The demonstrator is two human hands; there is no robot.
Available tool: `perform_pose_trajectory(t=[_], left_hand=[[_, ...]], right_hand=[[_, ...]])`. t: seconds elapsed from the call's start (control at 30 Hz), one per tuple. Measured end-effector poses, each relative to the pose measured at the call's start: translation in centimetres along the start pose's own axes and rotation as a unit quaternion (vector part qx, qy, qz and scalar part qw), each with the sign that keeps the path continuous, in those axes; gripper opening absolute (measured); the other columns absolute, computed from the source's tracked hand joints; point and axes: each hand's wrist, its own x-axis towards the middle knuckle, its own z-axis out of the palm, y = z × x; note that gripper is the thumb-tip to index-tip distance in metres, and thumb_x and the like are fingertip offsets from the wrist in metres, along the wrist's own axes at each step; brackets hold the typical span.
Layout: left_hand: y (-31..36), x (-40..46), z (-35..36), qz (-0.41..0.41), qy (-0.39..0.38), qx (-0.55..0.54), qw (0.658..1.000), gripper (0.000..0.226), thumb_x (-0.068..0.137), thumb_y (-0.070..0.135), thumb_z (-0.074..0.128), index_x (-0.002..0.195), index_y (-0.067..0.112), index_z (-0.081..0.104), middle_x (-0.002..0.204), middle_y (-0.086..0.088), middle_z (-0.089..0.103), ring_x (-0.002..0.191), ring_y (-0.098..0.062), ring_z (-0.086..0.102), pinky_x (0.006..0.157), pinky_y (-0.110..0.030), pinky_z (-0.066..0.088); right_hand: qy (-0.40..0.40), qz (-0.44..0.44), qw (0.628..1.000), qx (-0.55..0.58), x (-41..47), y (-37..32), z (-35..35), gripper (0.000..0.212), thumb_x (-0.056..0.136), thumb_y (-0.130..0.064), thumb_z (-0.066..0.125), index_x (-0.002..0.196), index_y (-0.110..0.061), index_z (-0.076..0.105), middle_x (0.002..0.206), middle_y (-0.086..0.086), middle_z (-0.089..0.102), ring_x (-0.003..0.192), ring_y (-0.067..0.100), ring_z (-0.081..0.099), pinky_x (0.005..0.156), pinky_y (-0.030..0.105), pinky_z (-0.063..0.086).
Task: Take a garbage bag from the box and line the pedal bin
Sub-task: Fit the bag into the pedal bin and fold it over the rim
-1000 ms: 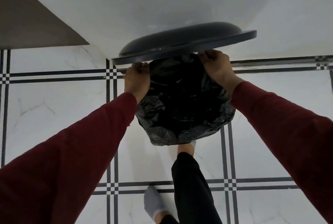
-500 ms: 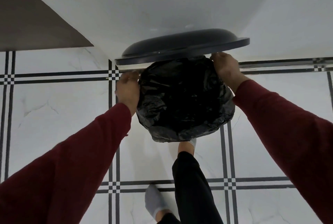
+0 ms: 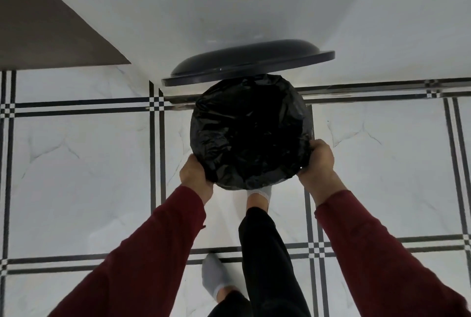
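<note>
Head view, looking down over the open pedal bin (image 3: 311, 123). The black garbage bag (image 3: 251, 130) is draped over the bin's mouth, hiding almost all of the rim; only a sliver of the bin wall shows at the right. The lid (image 3: 244, 63) stands raised at the far side, against the white wall (image 3: 229, 6), and a socked foot (image 3: 258, 195) reaches under the near edge of the bin, presumably on the pedal, which is hidden.

Both hands have moved since the earlier frames. One second ago they worked the bag's edge at the far side, just under the lid; half a second ago the left hand was already sliding down the left side. Now the left hand (image 3: 195, 175) and the right hand (image 3: 317, 161) sit at the near-left and near-right of the rim, fingers curled around the bag's folded edge and pressing it against the bin. The bag's outline has also changed, from a loose, lopsided skirt to a rounder, tighter collar.

Judged from this, the far half of the rim is lined and the near half is being seated; the task appears close to done. The box of bags is not in view.
</note>
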Motion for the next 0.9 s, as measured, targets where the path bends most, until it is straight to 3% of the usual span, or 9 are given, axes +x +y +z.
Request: perform_pose_trajectory(t=[0.1,0.17,0.27,0.4,0.53,0.6,0.67,0.73,0.9], left_hand=[[0.2,-0.4,-0.2,-0.038,-0.014,-0.037,0.998,0.024,0.092,0.016,0.046,0.098,0.012,0.069,0.113,-0.011,0.072,0.102,-0.03,0.069,0.091,-0.049,0.058],[0.3,-0.8,-0.6,-0.075,-0.011,-0.058,0.995,0.017,0.085,0.016,0.048,0.09,0.017,0.064,0.111,-0.005,0.067,0.103,-0.028,0.064,0.093,-0.048,0.052],[-0.1,-0.9,-1.8,-0.083,-0.08,-0.03,0.993,0.047,0.072,-0.004,0.039,0.103,0.017,0.067,0.119,-0.01,0.061,0.114,-0.035,0.06,0.092,-0.062,0.05],[-1.2,0.0,-2.8,-0.045,-0.116,0.007,0.992,0.082,0.077,-0.026,0.033,0.136,0.026,0.056,0.12,-0.014,0.068,0.11,-0.034,0.066,0.086,-0.051,0.058],[-2.1,0.7,-2.7,0.04,-0.085,0.071,0.993,0.053,0.094,-0.014,0.048,0.138,0.014,0.059,0.138,-0.013,0.064,0.116,-0.015,0.063,0.11,-0.035,0.047],[-2.3,0.2,-2.0,0.048,-0.062,0.061,0.995,0.047,0.097,-0.011,0.045,0.138,0.008,0.057,0.144,-0.019,0.058,0.107,-0.021,0.065,0.098,-0.034,0.053],[-2.5,0.3,-2.0,0.032,-0.046,0.079,0.995,0.046,0.099,-0.007,0.044,0.139,0.012,0.056,0.137,-0.016,0.061,0.124,-0.033,0.06,0.098,-0.041,0.05],[-2.7,0.5,-2.3,0.017,-0.053,0.097,0.994,0.045,0.099,-0.002,0.048,0.138,0.02,0.058,0.124,-0.005,0.06,0.134,-0.032,0.054,0.098,-0.043,0.047],[-2.1,0.4,-2.4,-0.067,-0.065,-0.084,0.992,0.029,0.098,0.01,0.051,0.123,0.008,0.065,0.117,-0.015,0.064,0.099,-0.035,0.067,0.08,-0.043,0.062]], right_hand=[[-0.066,0.045,0.99,0.115,0.8,-0.2,-0.8,0.043,0.065,-0.01,0.042,0.093,-0.001,0.073,0.097,0.012,0.073,0.1,0.034,0.073,0.1,0.044,0.054],[-0.094,0.051,0.984,0.143,1.1,-0.2,-1.7,0.036,0.056,-0.006,0.038,0.072,-0.002,0.07,0.089,0.013,0.071,0.092,0.033,0.071,0.104,0.045,0.051],[-0.117,0.059,0.988,0.084,1.5,0.1,-2.5,0.053,0.051,0.002,0.032,0.089,-0.008,0.068,0.107,0.015,0.069,0.111,0.038,0.063,0.105,0.052,0.049],[-0.074,0.113,0.99,-0.03,1.5,-0.1,-3.1,0.048,0.074,0.005,0.031,0.092,-0.02,0.067,0.099,0.005,0.063,0.099,0.027,0.059,0.079,0.046,0.051],[-0.062,0.136,0.989,-0.003,1.8,0.3,-3.5,0.033,0.089,0.008,0.048,0.111,-0.004,0.069,0.11,0.016,0.068,0.094,0.035,0.074,0.083,0.051,0.062],[-0.065,0.14,0.988,0.012,1.9,0.5,-3.5,0.041,0.092,0.007,0.052,0.129,-0.004,0.066,0.123,0.017,0.07,0.096,0.034,0.075,0.083,0.05,0.063],[-0.06,0.143,0.987,0.029,1.9,0.6,-3.4,0.042,0.096,0.004,0.053,0.136,-0.004,0.062,0.121,0.016,0.071,0.097,0.03,0.075,0.084,0.047,0.063],[-0.035,0.15,0.987,0.046,2.3,1.0,-3.5,0.035,0.098,0.001,0.057,0.133,-0.002,0.063,0.108,0.016,0.074,0.086,0.028,0.078,0.079,0.043,0.065],[-0.041,0.166,0.985,-0.01,1.9,1.6,-3.5,0.011,0.09,-0.013,0.061,0.087,-0.015,0.072,0.092,-0.002,0.068,0.093,0.02,0.064,0.074,0.039,0.053]])
